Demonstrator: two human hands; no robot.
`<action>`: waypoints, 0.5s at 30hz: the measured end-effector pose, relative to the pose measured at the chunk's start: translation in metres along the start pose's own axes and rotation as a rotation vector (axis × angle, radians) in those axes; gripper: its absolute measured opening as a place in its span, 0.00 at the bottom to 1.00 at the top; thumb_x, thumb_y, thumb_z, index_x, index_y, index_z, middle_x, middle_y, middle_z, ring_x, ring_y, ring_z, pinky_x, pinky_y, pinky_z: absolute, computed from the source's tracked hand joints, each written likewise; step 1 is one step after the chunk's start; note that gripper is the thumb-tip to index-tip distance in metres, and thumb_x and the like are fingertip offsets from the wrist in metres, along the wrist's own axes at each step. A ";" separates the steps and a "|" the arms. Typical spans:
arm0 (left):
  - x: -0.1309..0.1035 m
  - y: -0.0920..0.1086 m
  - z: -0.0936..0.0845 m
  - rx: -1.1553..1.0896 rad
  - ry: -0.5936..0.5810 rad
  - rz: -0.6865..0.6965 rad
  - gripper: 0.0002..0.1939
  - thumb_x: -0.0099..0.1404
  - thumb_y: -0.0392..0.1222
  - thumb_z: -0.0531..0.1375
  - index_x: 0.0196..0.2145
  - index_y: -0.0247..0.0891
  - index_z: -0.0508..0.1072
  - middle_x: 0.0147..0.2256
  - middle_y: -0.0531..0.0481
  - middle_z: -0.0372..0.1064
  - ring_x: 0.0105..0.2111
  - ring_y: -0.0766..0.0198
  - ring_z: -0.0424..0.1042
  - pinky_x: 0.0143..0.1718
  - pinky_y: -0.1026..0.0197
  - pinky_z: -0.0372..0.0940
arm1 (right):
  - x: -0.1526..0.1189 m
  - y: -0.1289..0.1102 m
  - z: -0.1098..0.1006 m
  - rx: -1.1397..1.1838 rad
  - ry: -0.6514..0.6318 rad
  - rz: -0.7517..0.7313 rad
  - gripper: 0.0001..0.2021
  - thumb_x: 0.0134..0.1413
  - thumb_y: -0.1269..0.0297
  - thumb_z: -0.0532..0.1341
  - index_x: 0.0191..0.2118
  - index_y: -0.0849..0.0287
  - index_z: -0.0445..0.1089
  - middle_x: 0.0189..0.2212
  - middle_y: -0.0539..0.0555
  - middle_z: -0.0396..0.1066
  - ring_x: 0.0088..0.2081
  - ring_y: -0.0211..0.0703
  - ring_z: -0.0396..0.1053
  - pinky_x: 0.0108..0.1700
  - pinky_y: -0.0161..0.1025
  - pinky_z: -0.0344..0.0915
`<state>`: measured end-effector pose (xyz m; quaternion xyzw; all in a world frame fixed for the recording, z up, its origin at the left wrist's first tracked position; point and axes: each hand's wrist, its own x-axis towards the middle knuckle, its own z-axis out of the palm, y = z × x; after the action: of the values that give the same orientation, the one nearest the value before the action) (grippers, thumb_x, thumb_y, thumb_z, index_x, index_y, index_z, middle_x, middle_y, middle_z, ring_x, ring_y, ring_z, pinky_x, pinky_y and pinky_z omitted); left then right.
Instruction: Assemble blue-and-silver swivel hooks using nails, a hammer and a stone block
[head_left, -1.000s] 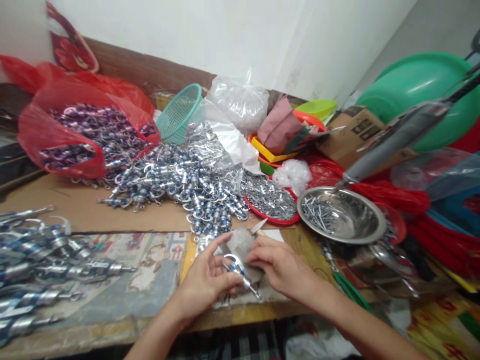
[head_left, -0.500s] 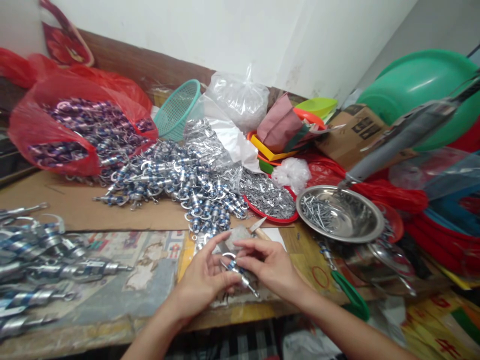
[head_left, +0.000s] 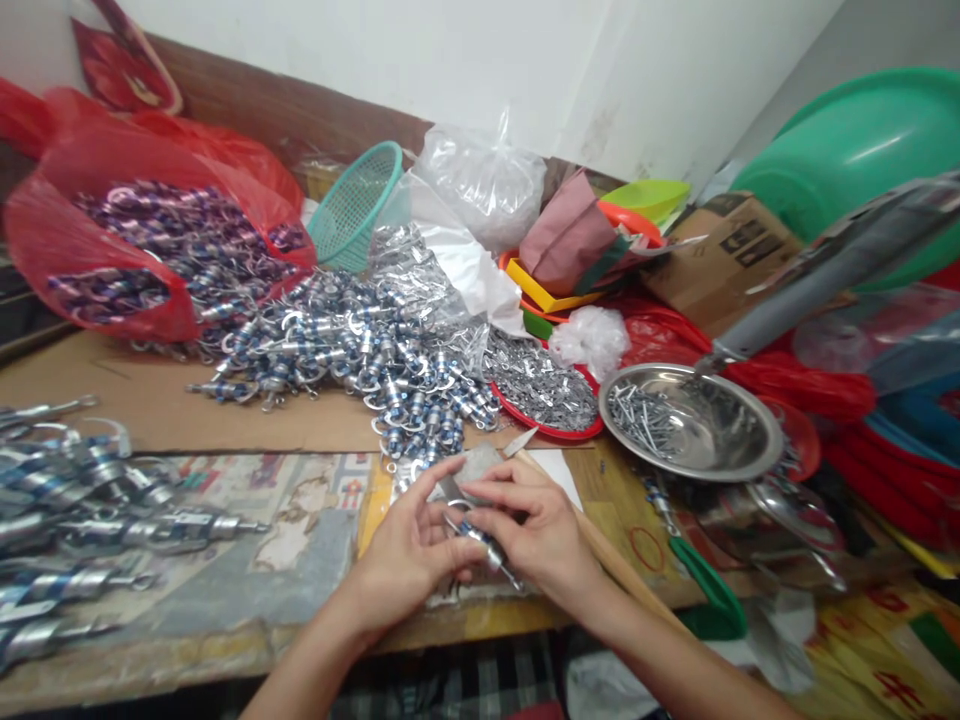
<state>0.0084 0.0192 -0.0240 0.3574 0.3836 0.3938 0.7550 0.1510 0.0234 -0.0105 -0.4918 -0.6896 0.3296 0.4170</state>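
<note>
Right hand point(head_left: 546, 532) moved nearer metal fitting point(head_left: 495, 555)

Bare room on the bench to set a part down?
Best looks like the papered benchtop between the nearer metal fittings and left hand. Also the cardboard in front of the red plastic bag. Narrower: wood between right hand and steel bowl. Crowded: beyond the hands, with the fittings heap and red tray.

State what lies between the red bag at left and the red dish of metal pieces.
Head view: a heap of blue-and-silver parts, with silvery pieces in clear plastic toward the dish.
</note>
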 end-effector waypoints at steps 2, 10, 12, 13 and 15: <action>0.000 -0.001 0.001 -0.004 0.004 -0.002 0.45 0.44 0.37 0.69 0.57 0.33 0.51 0.24 0.55 0.69 0.21 0.68 0.68 0.22 0.64 0.65 | 0.000 0.001 -0.002 -0.013 0.005 -0.017 0.08 0.47 0.71 0.62 0.35 0.57 0.77 0.29 0.53 0.72 0.32 0.39 0.69 0.33 0.35 0.67; 0.001 -0.003 0.000 -0.002 0.030 0.002 0.42 0.44 0.33 0.68 0.55 0.36 0.55 0.26 0.56 0.66 0.21 0.68 0.69 0.22 0.64 0.65 | -0.020 0.044 -0.062 -0.450 0.149 0.088 0.16 0.50 0.60 0.60 0.45 0.59 0.70 0.40 0.58 0.69 0.42 0.49 0.68 0.43 0.44 0.65; 0.001 -0.002 0.000 0.001 0.032 0.000 0.43 0.43 0.34 0.68 0.55 0.36 0.55 0.26 0.57 0.65 0.20 0.68 0.69 0.21 0.64 0.65 | -0.025 0.059 -0.071 -0.567 0.002 0.159 0.17 0.49 0.59 0.59 0.45 0.60 0.69 0.39 0.58 0.70 0.41 0.51 0.69 0.43 0.47 0.65; 0.000 -0.002 0.000 0.006 0.030 -0.002 0.43 0.43 0.34 0.69 0.55 0.36 0.55 0.25 0.57 0.66 0.20 0.68 0.69 0.21 0.64 0.65 | -0.027 0.064 -0.073 -0.582 -0.059 0.197 0.16 0.50 0.59 0.58 0.44 0.60 0.69 0.38 0.58 0.70 0.40 0.51 0.69 0.42 0.47 0.65; 0.000 0.000 0.001 0.014 0.030 -0.007 0.44 0.43 0.35 0.69 0.56 0.36 0.54 0.25 0.56 0.66 0.21 0.67 0.69 0.22 0.64 0.65 | -0.030 0.067 -0.074 -0.547 -0.103 0.266 0.15 0.52 0.58 0.56 0.42 0.61 0.70 0.36 0.57 0.72 0.37 0.50 0.71 0.40 0.46 0.67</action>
<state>0.0093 0.0185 -0.0239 0.3551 0.3990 0.3939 0.7480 0.2500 0.0179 -0.0438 -0.6543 -0.7027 0.2078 0.1867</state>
